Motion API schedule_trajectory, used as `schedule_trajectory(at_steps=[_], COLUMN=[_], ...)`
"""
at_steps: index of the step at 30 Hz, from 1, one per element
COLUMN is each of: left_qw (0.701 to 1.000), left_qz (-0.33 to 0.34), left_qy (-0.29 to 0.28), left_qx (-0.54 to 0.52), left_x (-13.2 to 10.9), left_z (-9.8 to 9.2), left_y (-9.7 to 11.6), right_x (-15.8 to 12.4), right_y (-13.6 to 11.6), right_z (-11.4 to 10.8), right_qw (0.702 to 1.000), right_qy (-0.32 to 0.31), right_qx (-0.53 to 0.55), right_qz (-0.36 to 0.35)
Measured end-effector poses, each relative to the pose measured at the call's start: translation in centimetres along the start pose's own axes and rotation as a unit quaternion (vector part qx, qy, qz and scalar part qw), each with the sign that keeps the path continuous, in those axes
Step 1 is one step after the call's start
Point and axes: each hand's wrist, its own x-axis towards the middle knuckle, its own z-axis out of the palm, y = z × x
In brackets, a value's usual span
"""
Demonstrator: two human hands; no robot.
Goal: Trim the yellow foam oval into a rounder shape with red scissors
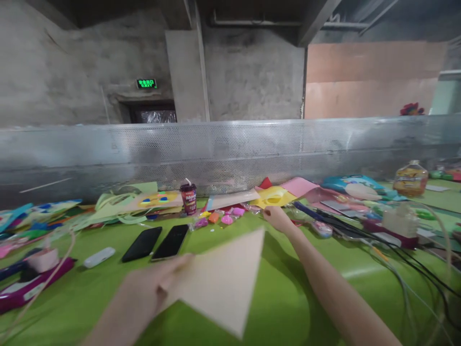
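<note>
Across the middle of the frame, a dark cup [188,200] with a straw stands left of small colourful packets [213,218], and a yellow sheet [274,196] lies right of them. Two black phones [170,242] lie side by side at left centre; dark cables [374,234] cross the right side. The left hand [153,283], blurred, pinches a pale sheet [225,278] at lower centre, above the green table [288,302]. The sheet has one sharp corner pointing to the upper right and another downward; its long axis cannot be told, since the hand covers its left end. The right hand [277,219], fingers curled, is just beside the yellow sheet; whether it grips anything cannot be told.
</note>
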Motion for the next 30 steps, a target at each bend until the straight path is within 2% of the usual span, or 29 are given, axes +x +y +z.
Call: schedule_trajectory(at_steps=[3,6,8,10,12,14,18,23,25,27,30], left_qw=[0.991,0.982,0.986,0.98,0.956,0.938,0.921,0.92,0.927,0.938,0.958], left_qz=[-0.118,-0.145,-0.104,-0.047,0.051,0.103,0.161,0.191,0.187,0.18,0.18], left_qy=[0.069,0.106,0.062,-0.018,-0.123,-0.149,-0.165,-0.166,-0.167,-0.174,-0.181], left_qx=[-0.007,0.058,0.112,0.193,0.26,0.296,0.313,0.3,0.277,0.24,0.135], left_x=[3.5,7.4,9.8,12.0,13.8,15.2,17.0,18.1,18.0,17.7,17.2], left_z=[-3.3,-4.4,-4.2,-3.7,-3.1,-2.4,-0.8,2.1,2.6,2.3,0.3], left_y=[-1.2,-1.0,0.0,1.3,2.9,4.2,5.3,3.8,3.5,3.5,3.7], right_x=[0.1,0.1,0.1,0.1,0.1,0.0,-0.1,0.0,0.0,-0.1,0.0], right_y=[0.1,0.0,-0.1,-0.1,-0.2,-0.1,-0.1,0.1,0.2,0.3,0.3], right_z=[-0.3,-0.5,-0.5,-0.5,-0.5,-0.5,-0.7,-0.6,-0.5,-0.5,-0.5], right_qw=[0.998,0.996,0.996,0.997,0.998,0.998,0.997,0.998,0.998,0.997,0.997], right_qy=[0.059,0.082,0.078,0.069,0.061,0.059,0.07,0.06,0.065,0.075,0.081], right_qx=[0.015,0.026,0.031,0.03,0.023,0.016,0.012,0.014,0.017,0.019,0.016], right_qz=[0.007,0.004,0.005,0.002,0.001,-0.002,-0.004,-0.007,-0.004,-0.006,-0.002])
